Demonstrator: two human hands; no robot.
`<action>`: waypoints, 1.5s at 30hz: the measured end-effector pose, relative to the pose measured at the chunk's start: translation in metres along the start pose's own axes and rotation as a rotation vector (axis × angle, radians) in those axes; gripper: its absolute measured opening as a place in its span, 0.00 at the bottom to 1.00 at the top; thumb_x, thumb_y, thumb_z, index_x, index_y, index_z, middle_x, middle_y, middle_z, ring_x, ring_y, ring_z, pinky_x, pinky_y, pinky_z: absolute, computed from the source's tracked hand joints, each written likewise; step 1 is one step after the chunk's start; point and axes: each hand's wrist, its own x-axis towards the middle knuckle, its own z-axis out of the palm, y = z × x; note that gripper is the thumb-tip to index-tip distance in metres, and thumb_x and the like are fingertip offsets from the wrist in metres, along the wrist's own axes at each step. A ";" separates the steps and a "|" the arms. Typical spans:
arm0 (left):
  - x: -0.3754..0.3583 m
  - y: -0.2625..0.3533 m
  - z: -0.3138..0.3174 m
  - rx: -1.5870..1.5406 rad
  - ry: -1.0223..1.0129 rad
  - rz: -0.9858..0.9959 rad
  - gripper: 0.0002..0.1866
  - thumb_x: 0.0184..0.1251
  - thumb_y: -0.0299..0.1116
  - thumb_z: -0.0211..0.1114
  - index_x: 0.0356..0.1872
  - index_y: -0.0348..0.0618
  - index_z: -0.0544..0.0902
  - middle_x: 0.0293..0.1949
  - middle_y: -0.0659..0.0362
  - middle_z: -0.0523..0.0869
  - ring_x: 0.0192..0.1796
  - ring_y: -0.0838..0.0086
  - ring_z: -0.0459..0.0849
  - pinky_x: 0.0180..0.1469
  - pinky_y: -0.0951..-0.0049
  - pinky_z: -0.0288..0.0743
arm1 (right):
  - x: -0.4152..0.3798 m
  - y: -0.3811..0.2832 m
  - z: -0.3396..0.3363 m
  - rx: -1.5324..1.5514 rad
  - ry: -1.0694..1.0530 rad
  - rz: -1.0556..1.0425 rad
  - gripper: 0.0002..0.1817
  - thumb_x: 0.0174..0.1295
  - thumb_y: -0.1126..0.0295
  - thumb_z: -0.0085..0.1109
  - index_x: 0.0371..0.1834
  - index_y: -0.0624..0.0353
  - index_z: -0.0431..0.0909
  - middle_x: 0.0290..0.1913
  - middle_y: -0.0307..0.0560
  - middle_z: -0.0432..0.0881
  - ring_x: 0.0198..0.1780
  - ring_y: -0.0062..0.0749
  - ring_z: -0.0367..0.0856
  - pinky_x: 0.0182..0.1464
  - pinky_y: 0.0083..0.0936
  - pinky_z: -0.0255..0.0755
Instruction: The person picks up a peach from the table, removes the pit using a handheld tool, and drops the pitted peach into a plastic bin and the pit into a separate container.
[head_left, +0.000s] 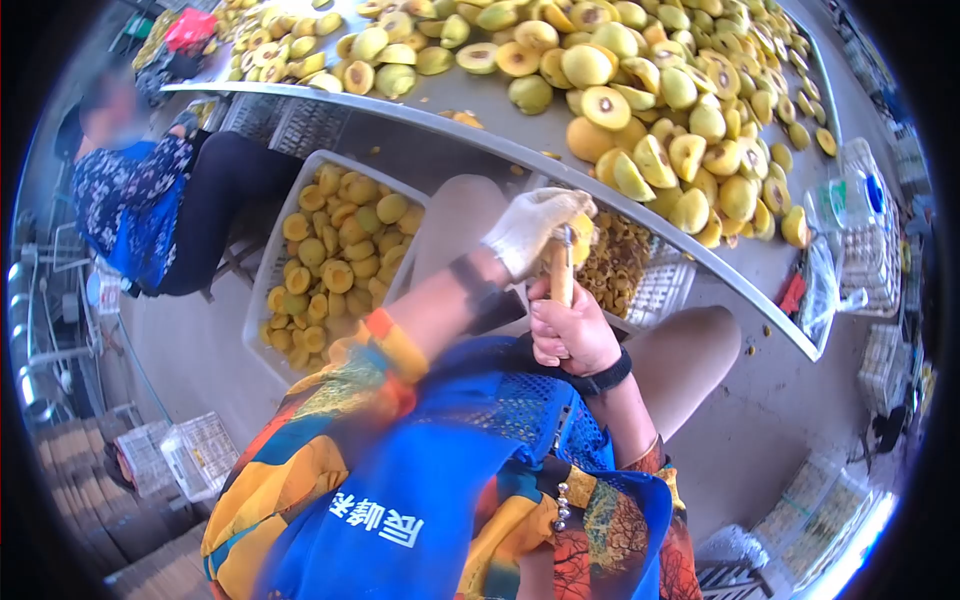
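My left hand (530,228), in a white glove, holds a yellow fruit half (581,237) just above my lap. Below it, my bare right hand (568,335) is closed around the wooden handle of a pitting tool (562,275), whose metal tip points up into the fruit. Both hands hover below the table's edge, over a white crate of pits and scraps (620,262). I wear a blue apron with white characters.
A long metal table (470,100) carries a large heap of halved yellow fruits (660,90). A white crate of pitted fruit halves (335,255) stands on the floor to my left. Another person (150,200) in a blue apron sits at far left. Empty crates lie around.
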 end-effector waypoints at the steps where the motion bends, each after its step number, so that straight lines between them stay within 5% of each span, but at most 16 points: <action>1: 0.001 0.000 -0.001 0.013 0.008 -0.021 0.11 0.62 0.32 0.60 0.38 0.34 0.79 0.26 0.54 0.82 0.25 0.72 0.80 0.26 0.75 0.75 | 0.002 0.002 -0.001 0.003 -0.006 -0.003 0.09 0.58 0.79 0.46 0.41 0.57 0.64 0.16 0.35 0.61 0.10 0.16 0.55 0.11 0.18 0.53; 7: 0.005 -0.003 -0.011 0.538 -0.007 0.247 0.09 0.61 0.33 0.62 0.35 0.37 0.82 0.26 0.58 0.82 0.23 0.78 0.77 0.25 0.78 0.73 | 0.009 0.010 -0.012 0.047 -0.148 0.028 0.07 0.61 0.76 0.46 0.42 0.56 0.65 0.15 0.34 0.57 0.08 0.15 0.52 0.10 0.17 0.50; 10: 0.000 0.001 -0.004 0.029 0.014 -0.045 0.12 0.64 0.40 0.58 0.35 0.40 0.79 0.24 0.60 0.80 0.22 0.75 0.77 0.24 0.75 0.72 | 0.013 0.011 -0.014 0.111 -0.206 0.010 0.07 0.62 0.75 0.44 0.43 0.55 0.65 0.15 0.34 0.56 0.08 0.15 0.51 0.09 0.16 0.49; 14: 0.006 -0.003 -0.001 -0.393 0.177 -0.125 0.15 0.68 0.48 0.51 0.36 0.47 0.74 0.26 0.61 0.77 0.24 0.73 0.76 0.24 0.71 0.71 | 0.014 0.012 -0.015 0.158 -0.295 -0.119 0.07 0.63 0.74 0.45 0.43 0.55 0.65 0.15 0.34 0.57 0.08 0.14 0.51 0.09 0.16 0.49; 16: 0.017 -0.007 -0.049 -0.310 0.328 0.056 0.14 0.66 0.47 0.53 0.34 0.47 0.75 0.26 0.63 0.78 0.28 0.75 0.77 0.28 0.73 0.73 | 0.010 0.011 -0.014 0.162 -0.269 -0.202 0.06 0.63 0.74 0.46 0.43 0.56 0.65 0.15 0.34 0.58 0.08 0.14 0.52 0.09 0.17 0.50; 18: 0.007 0.008 -0.078 -0.287 0.487 0.308 0.13 0.63 0.43 0.59 0.35 0.44 0.77 0.29 0.64 0.79 0.30 0.77 0.79 0.32 0.76 0.75 | 0.015 0.010 -0.024 -0.043 0.034 -0.166 0.08 0.62 0.72 0.49 0.42 0.57 0.65 0.16 0.34 0.60 0.09 0.14 0.54 0.09 0.17 0.53; 20: -0.025 0.038 -0.109 0.254 0.615 0.311 0.17 0.60 0.43 0.62 0.40 0.40 0.81 0.31 0.62 0.82 0.33 0.78 0.81 0.34 0.78 0.75 | 0.031 0.013 -0.038 -0.537 0.396 -0.069 0.12 0.59 0.70 0.55 0.42 0.59 0.65 0.18 0.35 0.65 0.10 0.15 0.59 0.10 0.17 0.58; 22: -0.048 0.058 -0.129 1.689 0.935 0.333 0.20 0.52 0.48 0.66 0.38 0.43 0.83 0.35 0.56 0.84 0.37 0.68 0.83 0.41 0.69 0.75 | 0.040 0.016 -0.051 -0.583 0.461 -0.047 0.13 0.59 0.69 0.56 0.41 0.60 0.65 0.18 0.36 0.65 0.10 0.16 0.60 0.10 0.18 0.59; 24: -0.045 0.067 -0.133 1.661 0.933 0.529 0.19 0.52 0.48 0.65 0.38 0.46 0.83 0.34 0.54 0.84 0.39 0.62 0.82 0.41 0.65 0.74 | 0.047 0.017 -0.058 -0.573 0.453 -0.068 0.13 0.58 0.69 0.56 0.41 0.61 0.65 0.18 0.35 0.66 0.10 0.17 0.62 0.10 0.18 0.59; 29: 0.009 0.048 -0.023 1.623 0.509 0.991 0.19 0.50 0.51 0.65 0.36 0.47 0.82 0.32 0.58 0.84 0.37 0.63 0.82 0.38 0.63 0.75 | 0.064 0.028 -0.065 -0.659 0.502 -0.295 0.13 0.58 0.69 0.56 0.41 0.62 0.66 0.17 0.36 0.66 0.10 0.18 0.64 0.10 0.19 0.60; 34: 0.066 0.006 0.057 1.851 0.274 0.734 0.23 0.43 0.52 0.68 0.37 0.48 0.78 0.34 0.54 0.80 0.35 0.58 0.81 0.34 0.61 0.75 | 0.037 0.026 -0.071 -0.776 0.629 -0.507 0.12 0.58 0.70 0.55 0.43 0.62 0.69 0.18 0.37 0.70 0.12 0.19 0.67 0.13 0.18 0.62; 38: 0.073 0.006 0.042 1.663 0.216 0.795 0.26 0.40 0.49 0.72 0.39 0.46 0.78 0.36 0.54 0.81 0.37 0.59 0.81 0.38 0.62 0.76 | 0.020 0.021 -0.074 -0.846 0.767 -0.737 0.10 0.58 0.73 0.54 0.43 0.61 0.70 0.17 0.35 0.71 0.12 0.16 0.66 0.13 0.15 0.60; 41: 0.052 0.011 0.021 1.391 0.165 0.984 0.26 0.38 0.44 0.75 0.41 0.45 0.78 0.38 0.53 0.81 0.39 0.58 0.81 0.42 0.63 0.76 | 0.012 0.006 -0.078 -0.721 0.737 -0.860 0.14 0.61 0.72 0.53 0.49 0.61 0.65 0.18 0.36 0.70 0.11 0.15 0.64 0.12 0.13 0.59; 42: 0.036 0.016 0.016 1.339 0.116 0.871 0.33 0.39 0.41 0.75 0.50 0.42 0.75 0.47 0.50 0.79 0.50 0.60 0.79 0.52 0.66 0.72 | 0.009 -0.002 -0.071 -0.613 0.672 -0.869 0.16 0.62 0.72 0.53 0.51 0.61 0.64 0.19 0.37 0.70 0.11 0.15 0.63 0.12 0.13 0.58; 45: -0.010 0.032 0.022 0.867 -0.124 0.606 0.38 0.41 0.33 0.74 0.58 0.37 0.68 0.54 0.52 0.76 0.56 0.67 0.75 0.59 0.70 0.67 | -0.002 -0.027 -0.046 -0.254 0.476 -0.852 0.18 0.65 0.67 0.50 0.55 0.60 0.63 0.23 0.39 0.72 0.11 0.15 0.60 0.12 0.14 0.58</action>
